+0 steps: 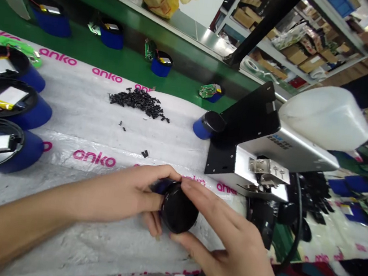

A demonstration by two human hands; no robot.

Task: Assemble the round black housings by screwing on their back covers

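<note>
Both hands hold one round housing with a glossy black end [180, 207], above the near part of the covered bench. My left hand [139, 195] wraps its fingers round the left side, where a little dark blue shows. On the right side, my right hand [223, 227] grips the black rim between thumb and fingers. A pile of small black parts [138, 100] lies beyond the hands, with a few loose ones nearer. Another blue housing with a black top [208, 125] stands farther back on the right.
Several blue housings with batteries [3, 143] stand at left. More with circuit boards [161, 65] line the green bench [180, 85]. A metal machine [266, 153] with a white plastic bottle [325, 116] is at right. Black parts [315, 196] lie beyond it. Shelves [271, 43] stand behind.
</note>
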